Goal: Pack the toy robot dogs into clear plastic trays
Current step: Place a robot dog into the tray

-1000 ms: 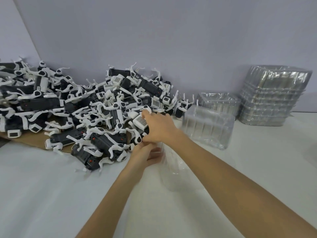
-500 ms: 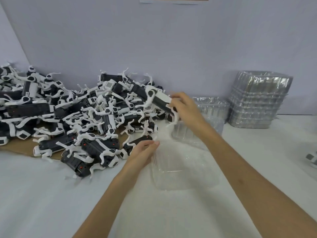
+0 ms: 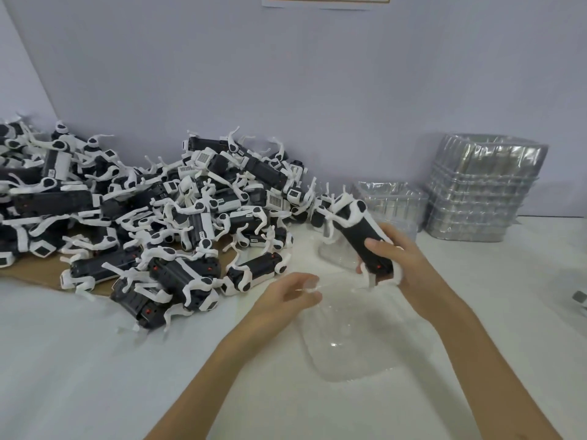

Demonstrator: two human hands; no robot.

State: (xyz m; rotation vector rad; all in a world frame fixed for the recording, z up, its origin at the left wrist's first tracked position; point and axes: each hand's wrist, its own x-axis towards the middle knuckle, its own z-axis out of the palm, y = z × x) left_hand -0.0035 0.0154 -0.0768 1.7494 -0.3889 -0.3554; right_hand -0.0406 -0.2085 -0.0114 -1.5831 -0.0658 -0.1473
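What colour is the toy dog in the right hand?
Toy dog: black body, white legs; head view.

Right hand (image 3: 403, 265) has pulled one toy dog (image 3: 359, 236) out of the pile (image 3: 158, 217) and carried it right. It is now gripped by its lower end, tilted, above the far end of the clear tray (image 3: 349, 354). Left hand (image 3: 286, 296) has come off the pile's edge to the tray's left rim, pinching it — the tray now lies flat in front of the person.
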